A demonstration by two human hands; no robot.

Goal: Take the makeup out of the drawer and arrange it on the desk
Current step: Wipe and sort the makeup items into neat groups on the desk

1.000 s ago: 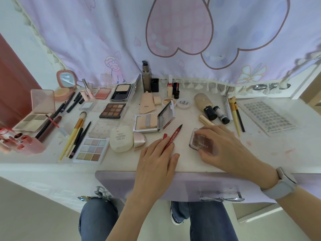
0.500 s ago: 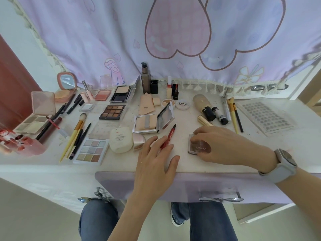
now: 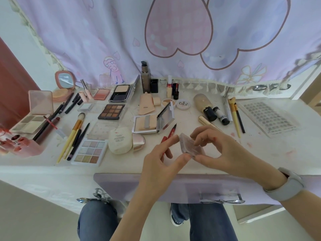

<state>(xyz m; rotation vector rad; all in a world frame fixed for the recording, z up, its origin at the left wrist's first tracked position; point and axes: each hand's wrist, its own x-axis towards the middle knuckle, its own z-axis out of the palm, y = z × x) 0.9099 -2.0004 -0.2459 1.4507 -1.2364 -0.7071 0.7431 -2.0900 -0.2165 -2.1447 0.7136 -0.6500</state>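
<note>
2 hands, left hand (image 3: 162, 158) and right hand (image 3: 220, 150), pinch 1 small compact (image 3: 190, 145) above the desk (image 3: 260, 153).

1. A single wide-angle camera sits on the person's head, looking forward and steeply down over the white desk (image 3: 260, 153).
2. It is close: both forearms enter from the near edge, and blue-jeaned knees (image 3: 99, 221) show below the desk front.
3. The far edge takes in the lilac heart-print curtain (image 3: 121, 32); straight lines bow toward the corners.
</note>
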